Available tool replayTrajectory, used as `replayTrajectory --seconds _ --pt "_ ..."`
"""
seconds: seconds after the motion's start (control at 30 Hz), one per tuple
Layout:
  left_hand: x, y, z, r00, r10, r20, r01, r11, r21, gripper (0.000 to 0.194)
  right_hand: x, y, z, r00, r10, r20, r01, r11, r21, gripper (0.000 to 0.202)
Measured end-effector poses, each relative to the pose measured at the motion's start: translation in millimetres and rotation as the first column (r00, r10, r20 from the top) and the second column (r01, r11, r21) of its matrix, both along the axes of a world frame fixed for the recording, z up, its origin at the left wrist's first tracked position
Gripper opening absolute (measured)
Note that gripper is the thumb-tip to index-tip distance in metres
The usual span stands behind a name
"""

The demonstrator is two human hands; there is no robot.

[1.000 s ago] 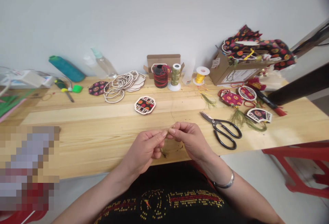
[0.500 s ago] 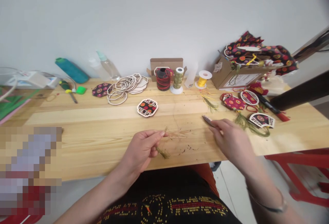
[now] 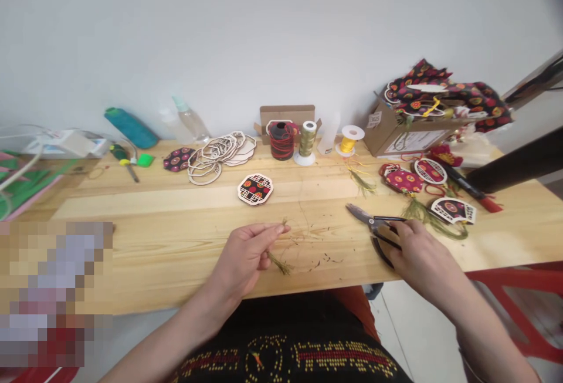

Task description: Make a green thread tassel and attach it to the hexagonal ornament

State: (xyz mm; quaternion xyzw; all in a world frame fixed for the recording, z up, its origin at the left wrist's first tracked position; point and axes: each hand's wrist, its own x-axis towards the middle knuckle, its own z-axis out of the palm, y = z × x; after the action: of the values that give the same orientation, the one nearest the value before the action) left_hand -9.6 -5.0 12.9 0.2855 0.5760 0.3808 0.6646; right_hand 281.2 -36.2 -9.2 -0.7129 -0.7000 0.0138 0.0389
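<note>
My left hand (image 3: 250,257) is pinched around a small olive-green thread tassel (image 3: 280,264); its top pokes out above the thumb and its cut fringe hangs below the fingers. Fine loose thread trails from it on the wooden table. My right hand (image 3: 424,254) has its fingers curled at the black handles of a pair of scissors (image 3: 372,221). The scissors' blades lie on the table, pointing left and away from me. Between the hands are scattered dark thread clippings (image 3: 325,260). Beyond them lies a wooden-framed patterned fabric piece (image 3: 255,189).
Along the wall stand a red-and-black cord spool (image 3: 282,141), a green thread cone (image 3: 307,141) and a yellow spool (image 3: 350,140). At right are a cardboard box (image 3: 416,136) and finished ornaments (image 3: 402,179). Wooden frames (image 3: 220,151) and a screwdriver (image 3: 125,162) lie at left.
My right hand has moved right towards the scissors' handles, and the scissors now show almost whole on the table. My left hand keeps its pinch on the tassel.
</note>
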Motion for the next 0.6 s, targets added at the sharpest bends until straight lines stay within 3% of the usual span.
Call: replayTrajectory --seconds 0.07,0.1,0.13,0.2,0.27,0.3,0.37,0.5,0.6 --pt "0 0 0.8 1.000 -0.002 -0.009 0.002 1.000 0.002 0.028 -9 0 7.6 0.973 -0.010 -0.230 0.003 0.999 -0.032 0.028" --pt "0 0 1.2 1.000 -0.003 -0.016 0.003 1.000 0.004 0.028 -15 0 11.6 0.921 -0.004 -0.389 -0.026 0.997 -0.072 0.026" --pt "0 0 1.6 1.000 -0.001 -0.024 0.001 1.000 0.007 0.028 -22 -1 15.4 0.824 -0.003 -0.566 -0.087 0.987 -0.132 0.024" --pt "1 -1 2.5 0.999 0.005 -0.038 -0.004 1.000 0.013 0.027 -38 -5 22.2 0.545 -0.057 -0.836 -0.263 0.936 -0.235 0.033" --pt "1 -2 3.5 0.999 0.006 -0.043 -0.005 1.000 0.019 0.028 -50 -8 26.7 0.319 -0.091 -0.943 -0.393 0.893 -0.220 0.051" --pt "1 -2 4.0 0.999 0.004 -0.042 -0.003 1.000 0.023 0.028 -55 -10 27.9 0.261 -0.086 -0.961 -0.438 0.877 -0.197 0.057" --pt "1 -3 4.5 0.999 -0.008 -0.040 0.010 0.999 0.035 0.029 -60 -12 28.6 0.236 -0.065 -0.969 -0.504 0.845 -0.180 0.063" --pt "-1 -6 4.9 0.997 -0.034 -0.063 0.038 0.997 0.060 0.029 -64 -10 24.9 0.274 -0.082 -0.958 -0.615 0.751 -0.240 0.069" --pt "1 -8 6.3 0.993 -0.079 -0.082 0.085 0.994 0.064 0.026 -69 -6 21.5 0.275 -0.080 -0.958 -0.636 0.732 -0.244 0.069"
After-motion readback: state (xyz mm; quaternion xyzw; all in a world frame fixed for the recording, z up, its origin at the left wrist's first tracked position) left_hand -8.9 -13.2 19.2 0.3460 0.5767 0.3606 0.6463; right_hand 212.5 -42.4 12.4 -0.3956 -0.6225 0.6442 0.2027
